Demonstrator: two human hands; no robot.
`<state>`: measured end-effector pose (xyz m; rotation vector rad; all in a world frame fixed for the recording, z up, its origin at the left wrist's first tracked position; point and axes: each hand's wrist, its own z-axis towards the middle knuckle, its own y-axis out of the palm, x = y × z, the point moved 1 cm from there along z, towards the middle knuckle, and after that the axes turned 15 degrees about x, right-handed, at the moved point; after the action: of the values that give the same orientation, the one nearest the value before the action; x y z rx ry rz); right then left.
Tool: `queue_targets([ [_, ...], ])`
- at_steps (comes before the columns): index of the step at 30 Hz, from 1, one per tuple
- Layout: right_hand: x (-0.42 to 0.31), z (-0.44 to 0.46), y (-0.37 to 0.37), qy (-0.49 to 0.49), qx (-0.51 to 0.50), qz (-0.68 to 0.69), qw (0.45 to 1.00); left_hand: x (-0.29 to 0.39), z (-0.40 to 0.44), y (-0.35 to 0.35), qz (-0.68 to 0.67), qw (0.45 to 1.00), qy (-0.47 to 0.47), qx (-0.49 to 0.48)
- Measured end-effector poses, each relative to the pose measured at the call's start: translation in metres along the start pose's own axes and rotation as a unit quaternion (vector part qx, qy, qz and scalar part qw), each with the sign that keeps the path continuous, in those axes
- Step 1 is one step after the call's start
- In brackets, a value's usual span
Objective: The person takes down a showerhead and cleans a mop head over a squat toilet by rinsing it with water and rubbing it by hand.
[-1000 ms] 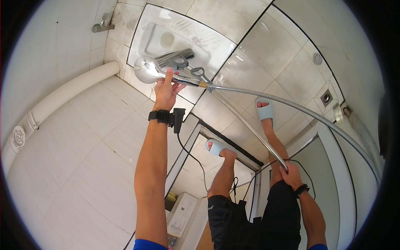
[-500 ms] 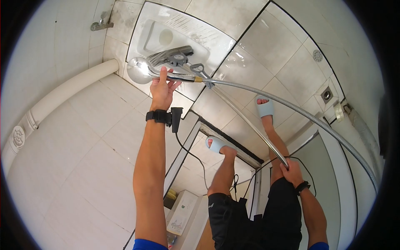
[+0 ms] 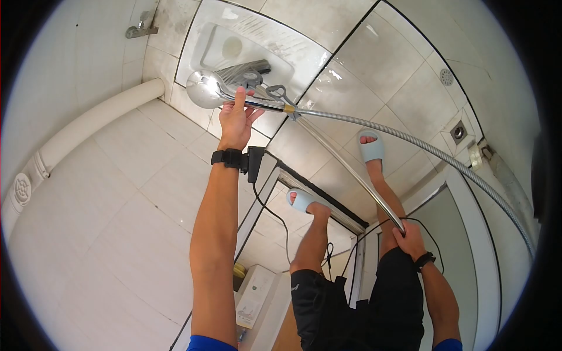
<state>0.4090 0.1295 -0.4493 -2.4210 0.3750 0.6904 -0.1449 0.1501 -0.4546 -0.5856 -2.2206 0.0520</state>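
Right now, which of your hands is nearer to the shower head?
Left. The left hand holds the shower head by its handle; the right hand is well away, gripping the metal pole near the legs.

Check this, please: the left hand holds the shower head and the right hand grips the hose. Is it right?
Not quite: the right hand grips the metal pole, not the hose, as the head view shows. The left hand does hold the shower head.
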Motion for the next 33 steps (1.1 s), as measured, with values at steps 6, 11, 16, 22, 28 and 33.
queue_targets([
  [6,0.005,0.000,0.002,0.005,-0.005,0.008,1.000,-0.003,0.004,-0.002,-0.005,1.000,0.013,0.017],
  [11,0.003,0.000,0.001,0.007,-0.005,0.011,1.000,-0.003,0.001,-0.002,-0.002,1.000,0.009,0.027],
  [16,0.003,0.000,0.002,0.002,-0.002,0.006,1.000,-0.006,0.001,-0.001,0.022,1.000,0.018,0.014],
  [22,0.004,-0.001,0.004,-0.004,0.003,0.000,1.000,-0.011,0.000,0.003,0.035,0.999,0.020,0.000],
  [28,-0.001,0.001,0.002,0.009,-0.011,0.010,1.000,-0.021,0.001,0.001,0.080,0.997,0.001,-0.013],
  [33,0.004,0.001,0.003,-0.003,-0.003,0.001,1.000,-0.028,-0.001,0.004,0.054,0.998,0.026,0.001],
])
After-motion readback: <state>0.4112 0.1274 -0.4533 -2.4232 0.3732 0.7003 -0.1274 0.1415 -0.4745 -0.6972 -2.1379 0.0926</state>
